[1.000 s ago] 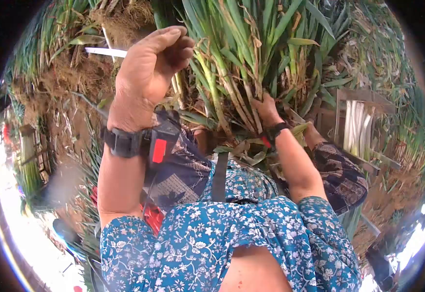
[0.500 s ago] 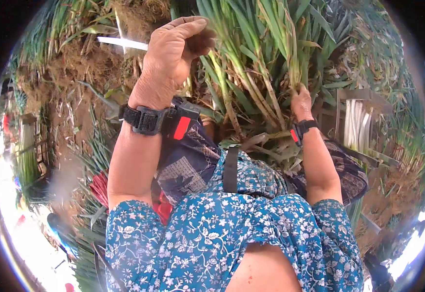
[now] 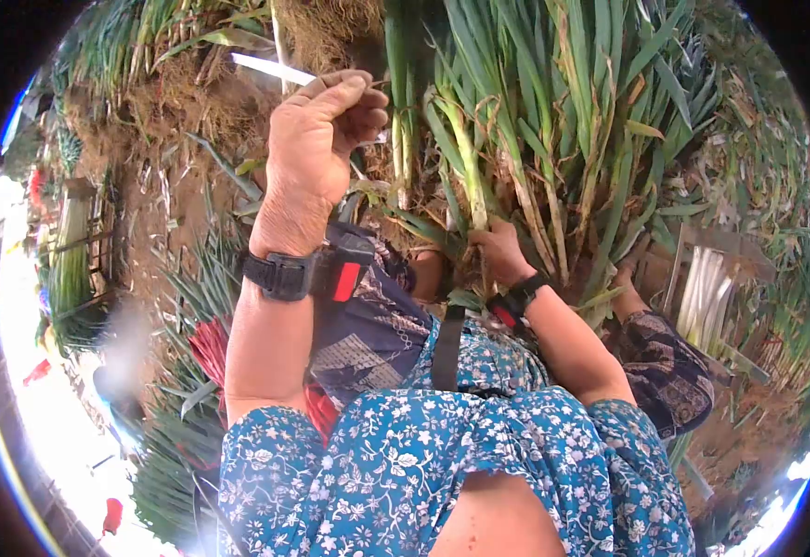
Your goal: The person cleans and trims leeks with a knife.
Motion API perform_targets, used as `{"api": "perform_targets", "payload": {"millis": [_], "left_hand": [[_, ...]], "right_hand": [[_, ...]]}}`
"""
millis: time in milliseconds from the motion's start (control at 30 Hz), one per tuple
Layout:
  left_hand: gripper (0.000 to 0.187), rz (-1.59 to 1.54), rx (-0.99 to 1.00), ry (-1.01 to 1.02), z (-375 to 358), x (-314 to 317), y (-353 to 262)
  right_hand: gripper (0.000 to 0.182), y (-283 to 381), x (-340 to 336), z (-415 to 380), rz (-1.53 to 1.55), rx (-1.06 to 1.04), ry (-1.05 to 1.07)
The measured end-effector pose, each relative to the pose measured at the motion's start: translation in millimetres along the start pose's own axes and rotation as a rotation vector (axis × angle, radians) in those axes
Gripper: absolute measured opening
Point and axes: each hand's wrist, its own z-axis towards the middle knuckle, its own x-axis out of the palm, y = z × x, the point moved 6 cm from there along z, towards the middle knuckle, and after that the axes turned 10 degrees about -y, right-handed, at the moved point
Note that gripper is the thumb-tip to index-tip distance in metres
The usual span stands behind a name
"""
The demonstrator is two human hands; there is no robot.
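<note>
My right hand [image 3: 502, 251] is closed around the lower end of a green onion [image 3: 465, 153], which leans up and away among the other stalks. My left hand [image 3: 321, 130] is raised to the left, its fingers curled and the thumb pressed against the index finger; I cannot tell what it holds. A narrow white strip [image 3: 270, 68] runs up to the knuckles of that hand in this view. Just beyond my right hand stands a thick heap of green onions [image 3: 553, 102], with long green leaves and pale lower stalks.
Uprooted onions with brown roots [image 3: 182, 102] lie at the upper left. A wooden frame [image 3: 725, 243] on the right holds trimmed white stalks [image 3: 702, 297]. Another bundle [image 3: 72, 241] stands far left. Red ties [image 3: 210, 353] lie beside my left forearm.
My right hand has shifted left and toward my body, from one clump of stalks to another green onion. My left hand has dropped slightly. The view has shifted as well.
</note>
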Motion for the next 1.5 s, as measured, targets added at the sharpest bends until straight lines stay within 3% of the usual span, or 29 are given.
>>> {"api": "perform_targets", "payload": {"millis": [167, 233, 333, 500, 533, 633, 667, 767, 833, 900, 967, 1000, 1067, 1100, 1167, 1200, 1233, 1267, 1300, 1333, 1367, 1433, 1500], "left_hand": [[0.013, 0.137, -0.218, -0.036, 2, 7, 66], [0.017, 0.186, -0.358, -0.016, 4, 6, 120], [0.022, 0.081, -0.531, -0.041, -19, 30, 151], [0.018, -0.115, -0.515, -0.184, -25, 20, 198], [0.017, -0.122, -0.532, -0.218, -31, 18, 199], [0.015, -0.325, -0.673, -0.164, -39, 18, 202], [0.014, -0.355, -0.706, -0.048, -40, 21, 195], [0.018, -0.381, -0.548, 0.135, -27, 17, 160], [0.019, -0.044, -0.134, 0.117, -41, 27, 84], [0.02, -0.062, -0.076, 0.042, -35, 34, 48], [0.022, 0.179, 0.115, 0.173, -19, 39, 11], [0.022, 0.242, 0.157, 0.131, -13, 41, -4], [0.02, 0.196, 0.261, -0.062, 47, 27, -9], [0.018, 0.216, 0.281, -0.015, 76, 8, -6], [0.014, 0.257, 0.237, -0.203, 99, -19, -5], [0.012, 0.3, 0.229, -0.172, 95, -14, 5], [0.01, 0.339, 0.216, -0.149, 79, -9, 20], [0.008, 0.375, 0.203, -0.135, 62, -4, 36], [0.016, 0.442, 0.078, -0.143, 59, -2, 82], [0.024, 0.514, -0.05, -0.143, 54, 1, 128], [0.033, 0.586, -0.175, -0.134, 50, 3, 174], [0.016, 0.228, -0.425, 0.039, 16, 33, 228], [0.02, 0.275, -0.495, 0.011, 6, 37, 259]], "right_hand": [[0.013, 97, -28, -53, 0.031, -0.116, 0.021], [0.018, 120, -44, -85, -0.026, -0.064, 0.137], [0.029, 126, -59, -120, -0.063, -0.084, 0.126], [0.027, 127, -62, -158, -0.159, -0.386, 0.052], [0.027, 123, -60, -165, -0.192, -0.29, 0.125], [0.03, 131, -46, -181, -0.32, -0.708, 0.181], [0.036, 135, -44, -189, -0.409, -0.811, 0.209], [0.041, 145, -42, -199, -0.35, -0.83, 0.221], [0.047, 143, -34, -190, -0.266, -0.94, 0.208], [0.049, 152, -20, -180, -0.151, -0.837, 0.286], [0.048, 145, -3, -143, -0.069, -0.683, 0.295], [0.048, 153, 5, -128, -0.104, -0.599, 0.289], [0.048, 162, 26, -93, -0.345, -0.935, 0.143], [0.048, 165, 33, -83, -0.524, -1.064, 0.079], [0.046, 156, 26, -57, -0.743, -0.838, 0.071], [0.049, 128, 7, -26, -0.654, -0.845, -0.12], [0.048, 144, -28, -37, -0.652, -0.94, -0.334], [0.05, 106, -68, 2, -0.674, -0.761, -0.553], [0.047, 79, -112, 27, -0.367, -0.725, -0.613], [0.053, 90, -140, 13, -0.463, -0.528, -0.681], [0.059, 59, -174, 34, -0.385, -0.425, -0.72], [0.066, 38, -194, 40, -0.375, -0.323, -0.631], [0.07, 30, -193, 43, -0.275, -0.268, -0.542]]}}
